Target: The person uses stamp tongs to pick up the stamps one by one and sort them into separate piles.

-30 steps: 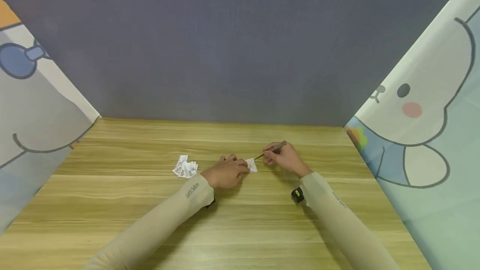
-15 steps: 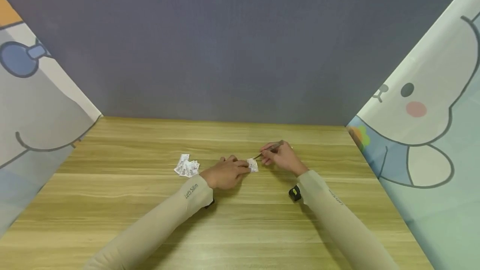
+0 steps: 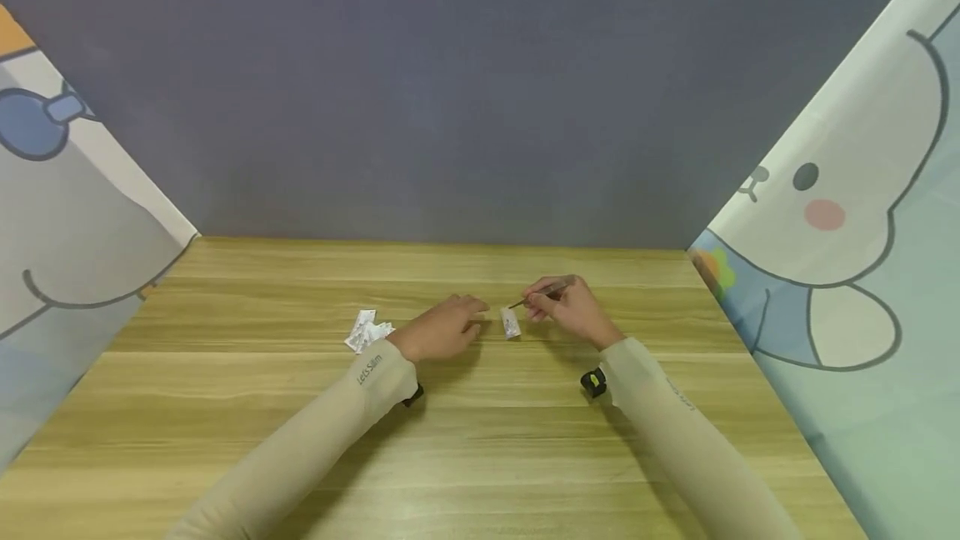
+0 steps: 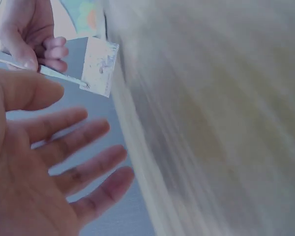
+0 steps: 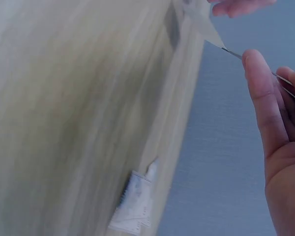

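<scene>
My right hand (image 3: 570,311) holds metal tweezers (image 4: 64,76) between thumb and fingers. Their tips pinch a corner of a small white printed packet (image 4: 99,66); in the left wrist view it hangs up off the table. From the head view the same packet (image 3: 511,323) appears just right of my left hand (image 3: 442,327). That hand holds nothing, its fingers extended and spread apart, clear of the packet. A heap of similar white packets (image 3: 365,333) lies left of it, partly hidden by the left wrist.
Overlapping white packets (image 5: 133,204) lie on the tabletop low in the right wrist view. The wooden table (image 3: 480,457) ends at a dark grey panel (image 3: 450,90) behind. Cartoon-printed sheets (image 3: 840,215) stand on both sides.
My left hand has let go of the packet and drawn back slightly left, its fingers straightening. The packet has shifted a little away from me with the tweezers and looks narrower from above.
</scene>
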The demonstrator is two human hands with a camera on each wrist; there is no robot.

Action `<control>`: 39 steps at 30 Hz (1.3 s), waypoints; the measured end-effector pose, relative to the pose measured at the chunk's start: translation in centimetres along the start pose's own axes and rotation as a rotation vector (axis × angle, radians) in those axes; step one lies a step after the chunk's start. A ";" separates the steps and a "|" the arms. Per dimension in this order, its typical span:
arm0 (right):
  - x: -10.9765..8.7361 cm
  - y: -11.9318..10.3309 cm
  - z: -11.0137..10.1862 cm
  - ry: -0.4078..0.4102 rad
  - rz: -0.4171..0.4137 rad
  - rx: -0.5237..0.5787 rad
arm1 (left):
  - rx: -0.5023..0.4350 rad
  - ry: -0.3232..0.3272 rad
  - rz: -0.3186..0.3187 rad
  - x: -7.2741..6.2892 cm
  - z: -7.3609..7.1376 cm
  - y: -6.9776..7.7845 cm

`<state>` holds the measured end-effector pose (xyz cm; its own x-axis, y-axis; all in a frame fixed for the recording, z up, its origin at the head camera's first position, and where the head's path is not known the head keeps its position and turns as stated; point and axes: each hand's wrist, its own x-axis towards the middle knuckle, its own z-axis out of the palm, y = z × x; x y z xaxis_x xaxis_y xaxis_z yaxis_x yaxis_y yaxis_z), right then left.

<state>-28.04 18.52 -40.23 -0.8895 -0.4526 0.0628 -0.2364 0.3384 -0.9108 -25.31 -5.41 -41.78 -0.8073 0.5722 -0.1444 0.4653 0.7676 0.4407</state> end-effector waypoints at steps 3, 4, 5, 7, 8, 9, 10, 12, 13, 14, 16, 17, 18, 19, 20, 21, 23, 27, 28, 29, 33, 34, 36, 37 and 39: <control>-0.6 -1.1 -0.3 0.006 -0.024 -0.044 | -0.018 0.019 -0.027 0.2 -0.3 0.1; -0.8 -1.4 -0.3 0.008 -0.028 -0.047 | -0.019 0.022 -0.029 0.3 -0.3 0.1; -0.9 -1.5 -0.4 0.010 -0.031 -0.054 | -0.016 0.022 -0.031 0.4 -0.3 0.1; -1.2 -1.6 -0.6 0.014 -0.040 -0.042 | -0.010 0.020 -0.033 0.6 -0.1 0.2; -1.2 -1.6 -0.7 0.017 -0.047 -0.032 | -0.006 0.020 -0.035 0.6 0.0 0.2; -1.3 -1.6 -0.9 0.022 -0.052 -0.021 | -0.007 0.019 -0.037 0.7 0.1 0.3; -1.5 -1.5 -1.1 0.027 -0.058 -0.012 | -0.003 0.016 -0.037 0.7 0.2 0.4; -1.7 -1.2 -1.8 0.044 -0.069 0.001 | -0.006 0.014 -0.037 0.8 0.4 0.6; -1.9 -1.0 -2.1 0.054 -0.073 0.003 | -0.008 0.010 -0.037 0.8 0.4 0.7; -2.0 -0.8 -2.6 0.066 -0.072 -0.005 | -0.013 0.009 -0.035 0.9 0.5 0.7; -2.4 -0.2 -3.5 0.089 -0.073 -0.022 | -0.015 0.003 -0.034 0.9 0.6 0.9; -2.6 0.1 -4.0 0.101 -0.069 -0.030 | -0.020 0.005 -0.031 0.9 0.6 1.0; -2.7 0.4 -4.5 0.114 -0.066 -0.032 | -0.022 0.006 -0.029 1.0 0.6 1.0; -2.9 0.8 -5.0 0.126 -0.069 -0.041 | -0.022 0.004 -0.030 1.0 0.6 1.0; -3.1 1.2 -5.5 0.138 -0.068 -0.043 | -0.019 0.006 -0.028 1.0 0.7 1.1; -3.2 1.8 -6.0 0.147 -0.066 -0.043 | -0.015 0.008 -0.027 1.1 0.7 1.1; -3.4 2.9 -6.9 0.160 -0.049 -0.037 | -0.008 0.013 -0.017 1.2 0.8 1.2; -3.6 5.4 -8.0 0.170 -0.001 -0.043 | 0.017 0.007 0.004 1.7 1.2 1.5; -3.6 5.8 -8.1 0.172 0.013 -0.050 | 0.026 0.004 0.008 1.8 1.3 1.6; -3.7 6.2 -8.2 0.172 0.028 -0.052 | 0.032 0.003 0.011 2.0 1.4 1.7; -4.0 6.7 -8.3 0.183 0.089 -0.091 | 0.046 -0.006 0.013 2.5 1.7 1.9; -4.1 6.8 -8.3 0.187 0.097 -0.103 | 0.044 -0.007 0.015 2.6 1.7 2.0; -4.4 6.8 -8.3 0.212 0.105 -0.127 | 0.034 -0.006 0.021 2.6 1.7 2.0; -4.6 6.8 -8.4 0.228 0.105 -0.144 | 0.031 -0.007 0.022 2.6 1.6 2.0; -5.0 6.7 -8.4 0.251 0.089 -0.198 | 0.027 -0.001 0.029 2.5 1.6 2.0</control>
<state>-28.47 29.95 -43.22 -0.9729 -0.2046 0.1074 -0.2027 0.5324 -0.8219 -25.81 -1.92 -42.68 -0.7928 0.5947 -0.1331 0.4982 0.7583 0.4204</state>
